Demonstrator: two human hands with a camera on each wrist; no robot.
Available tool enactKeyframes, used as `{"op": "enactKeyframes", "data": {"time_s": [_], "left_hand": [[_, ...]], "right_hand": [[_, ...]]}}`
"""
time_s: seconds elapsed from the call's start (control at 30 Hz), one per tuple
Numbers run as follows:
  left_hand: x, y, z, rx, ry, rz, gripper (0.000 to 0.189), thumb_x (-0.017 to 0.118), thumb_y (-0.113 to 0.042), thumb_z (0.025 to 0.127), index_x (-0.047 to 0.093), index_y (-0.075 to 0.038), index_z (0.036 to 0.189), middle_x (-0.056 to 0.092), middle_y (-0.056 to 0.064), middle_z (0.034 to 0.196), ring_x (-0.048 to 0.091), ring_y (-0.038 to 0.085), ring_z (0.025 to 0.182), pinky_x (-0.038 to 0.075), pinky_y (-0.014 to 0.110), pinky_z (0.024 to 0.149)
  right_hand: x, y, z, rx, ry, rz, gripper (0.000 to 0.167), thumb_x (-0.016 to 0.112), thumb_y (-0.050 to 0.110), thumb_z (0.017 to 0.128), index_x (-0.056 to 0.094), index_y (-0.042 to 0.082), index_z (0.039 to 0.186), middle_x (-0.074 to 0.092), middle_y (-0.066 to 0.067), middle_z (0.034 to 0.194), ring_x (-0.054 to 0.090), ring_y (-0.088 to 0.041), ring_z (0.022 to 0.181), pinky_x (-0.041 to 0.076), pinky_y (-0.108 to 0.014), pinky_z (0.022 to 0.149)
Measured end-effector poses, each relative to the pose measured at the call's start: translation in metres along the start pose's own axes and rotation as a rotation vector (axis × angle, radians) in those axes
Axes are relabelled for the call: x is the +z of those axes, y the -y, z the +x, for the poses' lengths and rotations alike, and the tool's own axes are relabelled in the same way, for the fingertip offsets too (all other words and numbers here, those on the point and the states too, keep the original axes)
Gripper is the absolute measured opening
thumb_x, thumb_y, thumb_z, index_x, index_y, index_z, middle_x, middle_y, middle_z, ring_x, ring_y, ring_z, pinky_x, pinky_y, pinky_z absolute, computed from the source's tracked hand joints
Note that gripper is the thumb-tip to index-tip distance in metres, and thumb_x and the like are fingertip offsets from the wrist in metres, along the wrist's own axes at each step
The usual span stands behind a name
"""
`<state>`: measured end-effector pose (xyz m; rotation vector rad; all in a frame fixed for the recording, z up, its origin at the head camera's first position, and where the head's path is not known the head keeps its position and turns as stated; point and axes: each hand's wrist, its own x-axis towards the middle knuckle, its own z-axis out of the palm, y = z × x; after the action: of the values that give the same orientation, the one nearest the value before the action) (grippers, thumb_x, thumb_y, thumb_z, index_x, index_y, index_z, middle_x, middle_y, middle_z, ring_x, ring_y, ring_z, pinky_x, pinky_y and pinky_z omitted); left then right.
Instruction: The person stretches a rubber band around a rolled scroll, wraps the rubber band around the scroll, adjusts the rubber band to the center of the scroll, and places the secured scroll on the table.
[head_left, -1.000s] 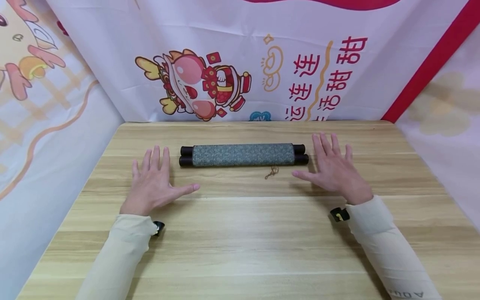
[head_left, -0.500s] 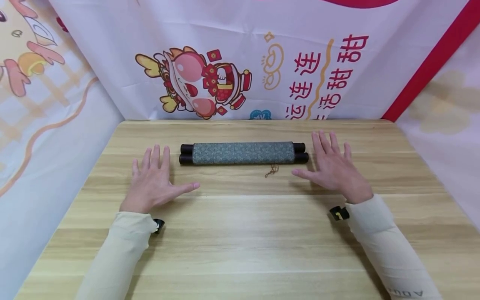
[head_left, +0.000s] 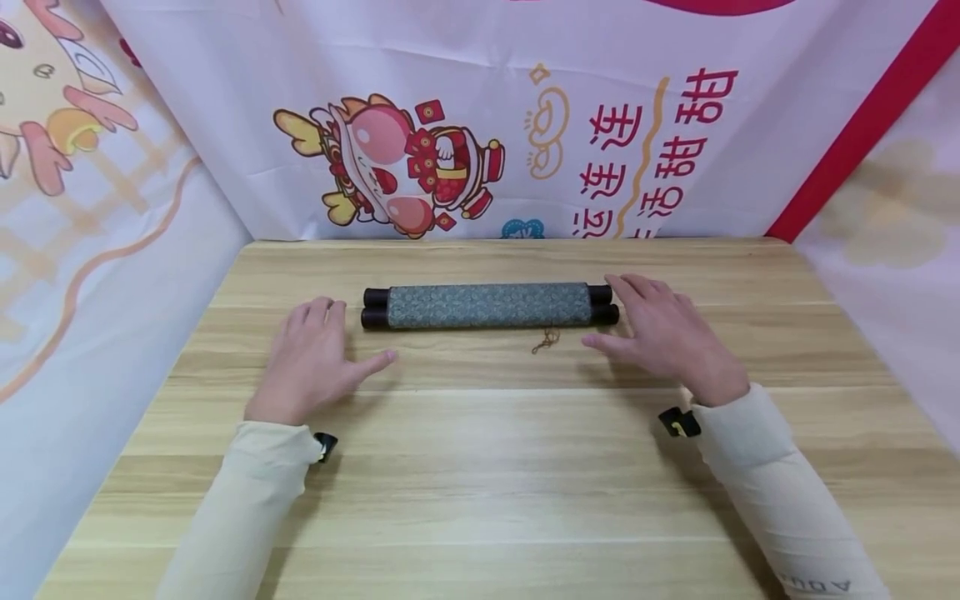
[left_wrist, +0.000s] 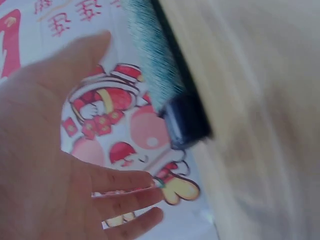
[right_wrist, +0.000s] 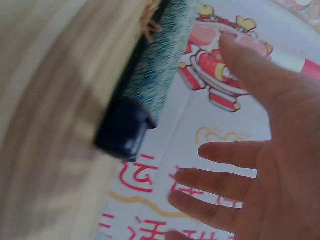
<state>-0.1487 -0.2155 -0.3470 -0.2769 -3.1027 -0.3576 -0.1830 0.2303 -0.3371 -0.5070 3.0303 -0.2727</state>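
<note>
Rolled scroll (head_left: 489,306) on the table (head_left: 480,467), cord (head_left: 549,338) trailing at its near side; left hand (head_left: 307,364) near its left end, right hand (head_left: 666,337) just beside its right end, both loose and holding nothing; handling appears not yet begun, the scroll rolled up and any grasp yet to be made

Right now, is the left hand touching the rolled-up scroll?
Apart. The head view shows bare tabletop between the left hand and the rolled-up scroll; the left wrist view also shows a gap.
</note>
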Motion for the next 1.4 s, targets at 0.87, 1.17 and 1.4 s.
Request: {"op": "enactKeyframes", "data": {"time_s": [0.87,1.17,1.4], "left_hand": [[0.019,-0.126,0.06,0.258,0.118,-0.364,0.047,0.069,-0.036,0.102,0.063,-0.002,0.133,0.064,0.011,0.131,0.061,0.027,0.124,0.05,0.046,0.111],[0.033,-0.131,0.062,0.276,0.126,-0.398,0.041,0.071,-0.031,0.101,0.066,-0.004,0.13,0.068,0.011,0.129,0.064,0.024,0.122,0.052,0.043,0.11],[0.034,-0.127,0.063,0.288,0.142,-0.416,0.039,0.07,-0.031,0.103,0.066,-0.003,0.13,0.068,0.01,0.127,0.063,0.024,0.121,0.052,0.042,0.109]], "right_hand": [[0.004,0.05,0.042,-0.028,0.106,0.222,0.015,0.08,0.019,0.095,0.079,0.005,0.099,0.075,-0.008,0.092,0.064,-0.021,0.078,0.058,-0.038,0.076],[0.02,0.054,0.044,-0.034,0.06,0.161,0.016,0.079,0.022,0.096,0.081,0.006,0.097,0.076,-0.008,0.09,0.065,-0.019,0.074,0.059,-0.037,0.073],[0.035,0.059,0.049,-0.048,0.07,0.098,0.016,0.076,0.02,0.098,0.082,0.006,0.092,0.075,-0.006,0.082,0.063,-0.017,0.064,0.056,-0.033,0.062]]}}
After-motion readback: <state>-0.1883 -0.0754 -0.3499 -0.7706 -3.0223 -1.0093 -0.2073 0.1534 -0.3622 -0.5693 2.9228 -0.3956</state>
